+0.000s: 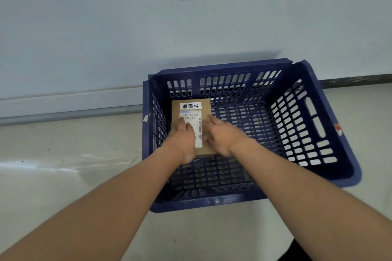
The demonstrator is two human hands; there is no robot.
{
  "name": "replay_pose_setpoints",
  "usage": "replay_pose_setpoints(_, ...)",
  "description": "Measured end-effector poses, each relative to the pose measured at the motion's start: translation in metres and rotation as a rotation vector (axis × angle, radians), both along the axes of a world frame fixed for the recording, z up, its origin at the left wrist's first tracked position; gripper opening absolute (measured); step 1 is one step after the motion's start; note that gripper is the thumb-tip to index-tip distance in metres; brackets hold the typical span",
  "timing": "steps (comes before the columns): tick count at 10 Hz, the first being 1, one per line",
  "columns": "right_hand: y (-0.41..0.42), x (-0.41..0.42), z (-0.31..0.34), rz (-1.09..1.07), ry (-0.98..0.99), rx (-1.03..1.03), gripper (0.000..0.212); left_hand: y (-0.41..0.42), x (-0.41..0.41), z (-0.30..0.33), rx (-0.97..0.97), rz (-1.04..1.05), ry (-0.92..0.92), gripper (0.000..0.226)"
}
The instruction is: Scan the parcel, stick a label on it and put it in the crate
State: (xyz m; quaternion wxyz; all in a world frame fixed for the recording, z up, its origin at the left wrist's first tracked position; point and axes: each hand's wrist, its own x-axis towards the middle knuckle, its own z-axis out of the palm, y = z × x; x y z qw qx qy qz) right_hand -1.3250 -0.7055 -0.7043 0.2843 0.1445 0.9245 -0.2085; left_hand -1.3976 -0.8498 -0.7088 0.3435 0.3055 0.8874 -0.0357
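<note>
A small brown cardboard parcel [206,110] lies inside the dark blue slotted crate [331,133], at the crate's far left corner. A white shipping label with barcodes [198,133] covers the parcel's top, and a smaller white sticker with black characters [190,105] sits above it. My left hand [183,140] rests on the parcel's left side, fingers over the label. On the right edge of the parcel lies my right hand [220,135], fingers curled on it. Both hands reach down into the crate.
The crate stands on a pale floor [63,165] against a light wall [106,27]. A grey skirting strip [63,106] runs along the wall's base at left. The rest of the crate's floor holds nothing else.
</note>
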Motion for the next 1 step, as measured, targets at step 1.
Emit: replay_pose_setpoints(1,-0.0005,0.0063,0.0354,-0.040,-0.017,0.078,0.059,0.0036,-0.0007,0.0315,0.092,-0.054,0.024,0.069)
